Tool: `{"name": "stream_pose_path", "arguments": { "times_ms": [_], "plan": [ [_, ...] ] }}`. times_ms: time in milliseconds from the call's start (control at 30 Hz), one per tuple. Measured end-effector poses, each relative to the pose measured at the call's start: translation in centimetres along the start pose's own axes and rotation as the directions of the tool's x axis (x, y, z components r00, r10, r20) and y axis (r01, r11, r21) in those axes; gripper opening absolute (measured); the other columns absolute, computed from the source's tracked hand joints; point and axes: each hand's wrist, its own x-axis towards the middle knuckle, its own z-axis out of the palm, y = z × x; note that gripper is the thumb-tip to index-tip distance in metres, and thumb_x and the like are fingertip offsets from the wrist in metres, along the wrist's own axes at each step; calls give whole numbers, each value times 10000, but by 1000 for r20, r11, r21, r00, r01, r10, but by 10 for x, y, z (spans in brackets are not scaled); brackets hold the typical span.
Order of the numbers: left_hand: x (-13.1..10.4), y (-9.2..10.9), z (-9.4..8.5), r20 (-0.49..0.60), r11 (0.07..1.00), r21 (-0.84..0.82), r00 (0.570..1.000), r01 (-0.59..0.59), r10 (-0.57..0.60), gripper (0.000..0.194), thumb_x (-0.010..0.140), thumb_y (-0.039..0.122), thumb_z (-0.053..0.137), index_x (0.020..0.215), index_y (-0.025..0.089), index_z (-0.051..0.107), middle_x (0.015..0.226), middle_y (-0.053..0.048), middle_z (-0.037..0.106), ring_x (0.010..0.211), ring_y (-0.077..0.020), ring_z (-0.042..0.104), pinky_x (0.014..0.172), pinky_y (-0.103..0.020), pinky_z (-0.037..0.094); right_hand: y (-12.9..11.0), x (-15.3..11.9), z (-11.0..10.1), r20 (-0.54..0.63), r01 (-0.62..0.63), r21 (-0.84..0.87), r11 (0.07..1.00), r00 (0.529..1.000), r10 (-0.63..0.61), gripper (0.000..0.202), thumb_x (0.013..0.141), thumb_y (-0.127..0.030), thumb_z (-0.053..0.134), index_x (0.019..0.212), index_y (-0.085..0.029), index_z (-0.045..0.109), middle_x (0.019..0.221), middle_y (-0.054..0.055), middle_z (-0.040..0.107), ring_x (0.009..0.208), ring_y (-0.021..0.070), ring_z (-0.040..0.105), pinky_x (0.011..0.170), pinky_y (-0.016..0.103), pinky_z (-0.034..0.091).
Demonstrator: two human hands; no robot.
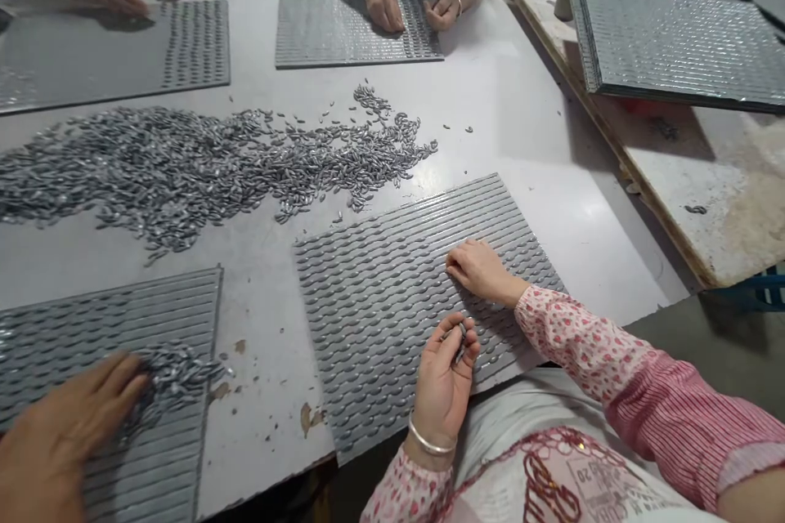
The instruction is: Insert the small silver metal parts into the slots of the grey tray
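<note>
My right hand (482, 270) lies on a grey ridged tray (380, 294) in front of me, fingertips pressed to its slots near the right side. It may pinch a small piece; I cannot tell. My left hand (442, 384) hovers palm-up over the tray's near edge, fingers curled round a few small silver oval pieces (459, 337). A large heap of the same silver pieces (184, 163) spreads across the grey table (521, 139) beyond the tray. Both my sleeves are pink and floral.
A co-worker's blurred hand (67, 425) rakes a small pile of pieces on a second tray (153, 302) at lower left. Other people's hands work on two trays at the far edge (356, 29) (110, 49). A stack of trays (675, 45) lies on a side bench at right.
</note>
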Motion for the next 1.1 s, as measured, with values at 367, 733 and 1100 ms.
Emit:
{"name": "stream_pose_path", "arguments": {
  "times_ms": [367, 733, 1100],
  "plan": [
    [5, -1, 3, -50, 993, 47, 993, -104, 106, 230, 695, 186, 724, 879, 130, 599, 804, -54, 670, 596, -61, 586, 530, -143, 494, 5, -24, -16, 66, 38, 666, 745, 992, -110, 178, 860, -293, 540, 844, -135, 620, 751, 16, 594, 675, 110, 507, 624, 221, 387],
    [12, -7, 3, -18, 958, 175, 972, -229, 236, 257, 698, 322, 719, 832, 162, 569, 682, 12, 595, 535, -56, 513, 472, -153, 428, -1, -46, -25, 205, -118, 843, 525, 972, -110, 245, 802, -368, 612, 768, -126, 601, 650, -13, 549, 585, 77, 468, 536, 185, 366],
    [12, 1, 4, 33, 985, 135, 994, -112, 108, 246, 685, 304, 730, 845, 152, 621, 740, -1, 585, 564, -56, 506, 470, -152, 421, -3, -42, -51, 63, 187, 641, 744, 954, -294, 188, 866, -298, 540, 781, -138, 593, 720, 12, 578, 665, 105, 492, 622, 222, 384]
  ]
}}
